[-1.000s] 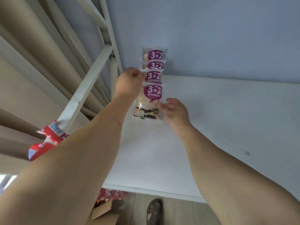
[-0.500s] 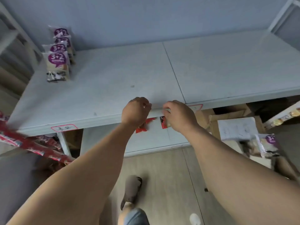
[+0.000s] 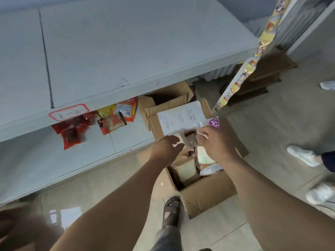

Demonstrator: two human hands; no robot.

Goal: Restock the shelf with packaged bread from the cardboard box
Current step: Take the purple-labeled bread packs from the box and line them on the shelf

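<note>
Bread packets (image 3: 211, 168) lie in the open cardboard box (image 3: 204, 192) on the floor below you. Your right hand (image 3: 215, 144) seems to pinch a purple-labelled bread pack (image 3: 213, 122), though blur hides the grip; your left hand (image 3: 167, 147) hovers loosely open over the box.

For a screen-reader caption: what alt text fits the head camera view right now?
Both hands reach down over an open cardboard box on the floor: the right hand grips a clear wrapper of packaged bread, and the left hand hangs open beside it. A grey shelf spans the upper left.
</note>
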